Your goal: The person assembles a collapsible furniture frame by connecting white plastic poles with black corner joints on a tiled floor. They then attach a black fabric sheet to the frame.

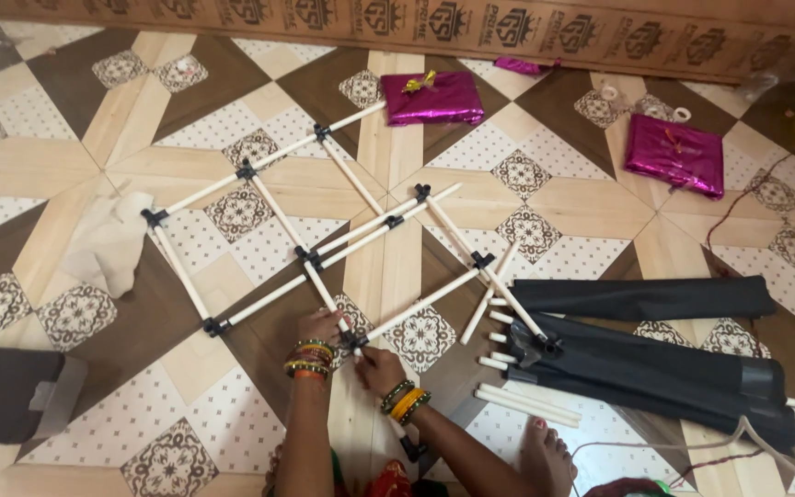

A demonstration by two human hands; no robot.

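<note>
On the patterned tile floor (75, 120), straight ahead of the person, lies a frame of white rods (324, 235) joined by black plastic connectors, spread out flat in a rough lattice. At its near edge sits one black connector (353, 341), and both hands meet there. The left hand (320, 327), bangles on the wrist, has its fingers closed on the white rod just beside that connector. The right hand (379, 366), also in bangles, has its fingers pinched on the connector from below.

Just right of the frame, a bundle of loose white rods (522, 400) lies near a heap of folded black fabric (655, 354), some rod ends poking from under it. The person's bare foot (543, 453) rests beside these. Farther off, near the wall, lie two shiny magenta packages (432, 98), well apart. A pale cloth (108, 244) lies at the frame's left end.
</note>
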